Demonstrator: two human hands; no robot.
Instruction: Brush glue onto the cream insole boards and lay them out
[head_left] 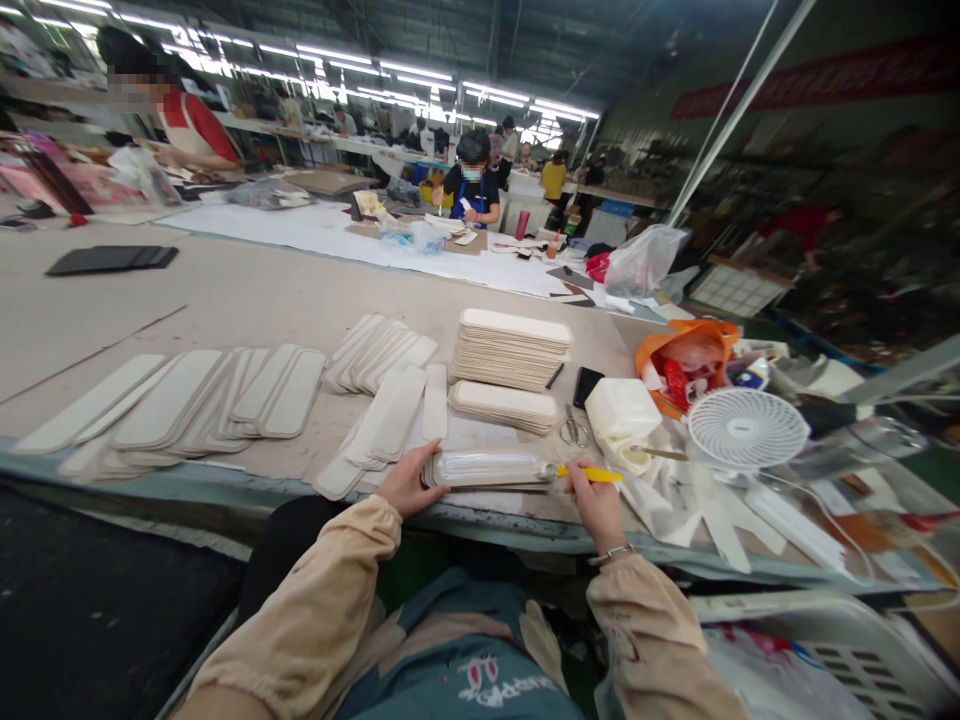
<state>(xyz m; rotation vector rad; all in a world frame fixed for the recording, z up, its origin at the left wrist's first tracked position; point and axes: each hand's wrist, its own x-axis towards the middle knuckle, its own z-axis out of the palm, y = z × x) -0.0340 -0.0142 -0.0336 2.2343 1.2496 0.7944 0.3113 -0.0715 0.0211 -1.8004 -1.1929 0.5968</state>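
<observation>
Yellow-handled tool meets a glossy strip at the near edge

On the tabletop (262, 280), a glossy pale strip (487, 466) lies along the near edge, with more layers showing beneath it. The left hand (412, 480) is open, thumb and forefinger spread against the strip's left end. The right hand (595, 500) grips a yellow-handled tool (592, 474), its head at the strip's right end. Farther from the near edge stand a tall stack (511, 350) and a low stack (502, 403) of similar strips, with scissors (574, 432) just beside the low one. Fanned strips (169, 405) spread leftward along the near edge. Toward the right edge are a white container (624, 408), an orange bag (701, 340) and a white fan (748, 428). Across the tabletop, a person in a blue apron (472, 195) works facing this way
</observation>
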